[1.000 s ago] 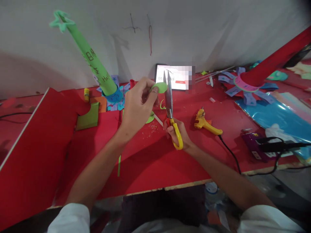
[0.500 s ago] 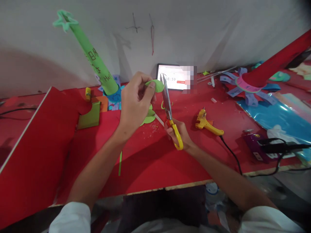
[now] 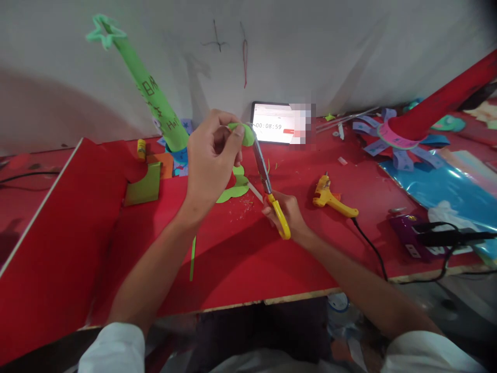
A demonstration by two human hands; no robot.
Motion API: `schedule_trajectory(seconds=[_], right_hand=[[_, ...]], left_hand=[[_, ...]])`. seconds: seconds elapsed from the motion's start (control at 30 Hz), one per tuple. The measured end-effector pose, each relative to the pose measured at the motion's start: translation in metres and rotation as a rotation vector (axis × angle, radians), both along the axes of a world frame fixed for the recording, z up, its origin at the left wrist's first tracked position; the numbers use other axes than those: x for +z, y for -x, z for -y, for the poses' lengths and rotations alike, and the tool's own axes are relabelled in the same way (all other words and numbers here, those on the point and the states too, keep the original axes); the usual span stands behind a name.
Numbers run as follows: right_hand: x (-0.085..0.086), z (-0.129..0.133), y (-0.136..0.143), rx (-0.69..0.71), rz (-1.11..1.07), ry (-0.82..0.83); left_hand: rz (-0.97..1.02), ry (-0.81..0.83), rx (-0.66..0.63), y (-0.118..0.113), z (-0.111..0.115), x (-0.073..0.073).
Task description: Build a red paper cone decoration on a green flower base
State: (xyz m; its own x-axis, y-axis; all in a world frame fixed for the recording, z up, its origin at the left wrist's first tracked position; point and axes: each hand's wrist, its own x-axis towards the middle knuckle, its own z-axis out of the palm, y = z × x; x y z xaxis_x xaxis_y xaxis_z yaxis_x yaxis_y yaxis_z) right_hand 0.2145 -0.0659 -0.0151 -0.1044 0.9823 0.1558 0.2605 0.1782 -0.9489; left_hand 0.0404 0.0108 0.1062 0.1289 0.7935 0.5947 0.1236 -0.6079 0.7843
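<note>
Between thumb and fingers, my left hand (image 3: pixel 216 155) pinches a small green paper piece (image 3: pixel 247 135), raised above the red table. My right hand (image 3: pixel 286 212) is wrapped round the yellow handle of the scissors (image 3: pixel 264 168), whose blades point up and touch the right edge of that piece. Below the hands, a green scalloped paper shape (image 3: pixel 236 191) lies on the table beside small scraps. A thin green strip (image 3: pixel 192 259) rests nearer the front edge.
A green tube (image 3: pixel 151 93) with a star top stands at the back left. A tablet (image 3: pixel 272 124) leans on the wall. To the right are a yellow glue gun (image 3: pixel 334 202) with its cord, a purple box (image 3: pixel 411 235) and a red tube (image 3: pixel 446 103).
My left hand has moved slightly left with the green piece, which is now turned differently. The scissor blades have swung left and look closer together.
</note>
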Motion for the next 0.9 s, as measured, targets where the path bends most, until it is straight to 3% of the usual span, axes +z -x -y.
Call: schedule_trajectory(seconds=[0.23, 0.4, 0.6, 0.9], right_hand=[[-0.0041, -0.0001, -0.0003, -0.001, -0.063, 0.017], [-0.0044, 0.0000, 0.0012, 0.005, -0.143, 0.006], [-0.0062, 0.0001, 0.0040, 0.048, -0.250, 0.010], [-0.0044, 0.0006, 0.0038, 0.052, -0.271, 0.031]], left_hand=[[-0.034, -0.038, 0.075, 0.0024, -0.0035, -0.0009], [-0.054, -0.017, 0.059, 0.0032, -0.0036, -0.0021], [-0.099, -0.117, 0.109, 0.0033, -0.0087, -0.0022], [0.000, 0.186, -0.085, -0.0030, 0.0008, -0.0028]])
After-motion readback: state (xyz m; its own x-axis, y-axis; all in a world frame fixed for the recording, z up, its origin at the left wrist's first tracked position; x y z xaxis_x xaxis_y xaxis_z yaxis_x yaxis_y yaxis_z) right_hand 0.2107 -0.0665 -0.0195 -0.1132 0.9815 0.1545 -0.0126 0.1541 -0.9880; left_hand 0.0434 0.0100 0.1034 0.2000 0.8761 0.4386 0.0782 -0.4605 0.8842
